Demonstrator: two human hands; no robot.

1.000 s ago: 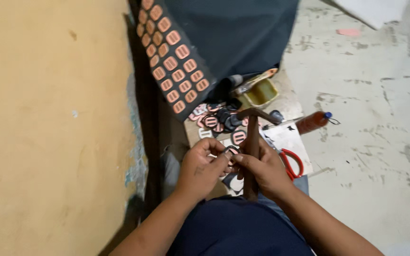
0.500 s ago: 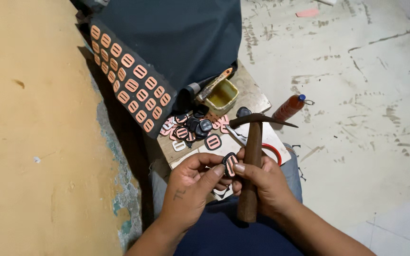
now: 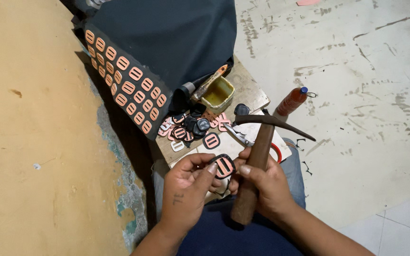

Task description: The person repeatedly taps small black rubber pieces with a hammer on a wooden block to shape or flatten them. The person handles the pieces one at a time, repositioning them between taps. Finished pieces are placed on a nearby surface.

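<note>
Just below the small wooden tabletop (image 3: 247, 90), over the person's lap, both hands meet around a black oval patch (image 3: 223, 166) with orange-pink bars on its face. The left hand (image 3: 188, 187) pinches the patch's left edge between thumb and forefinger, and the right hand (image 3: 266, 185) touches its right edge with the fingertips while its palm and remaining fingers stay wrapped round the wooden handle of a hammer (image 3: 257, 156). The handle runs upright from the lap toward the tabletop, and the dark, thin, pick-shaped metal head lies crosswise over the tabletop's near edge, its point reaching right past the edge. On the tabletop, just beyond the patch in hand, another black patch with orange bars (image 3: 211, 141) lies alone on a white sheet, and a loose heap of similar patches and dark pieces (image 3: 188, 125) sits to its left. At the far side of the tabletop stands a small yellowish square tub (image 3: 218, 93) with a brush (image 3: 209, 81) resting across it. A pair of pliers with red handles (image 3: 252, 141) lies on the tabletop, partly hidden behind the hammer handle. Left of the tabletop, a long dark strip carrying rows of orange patches (image 3: 129, 87) slants down from a big sheet of dark fabric (image 3: 176, 33) that covers the space behind. Right of the tabletop, on the scuffed concrete floor (image 3: 357, 85), stands a reddish bottle with a blue cap (image 3: 291, 100).
</note>
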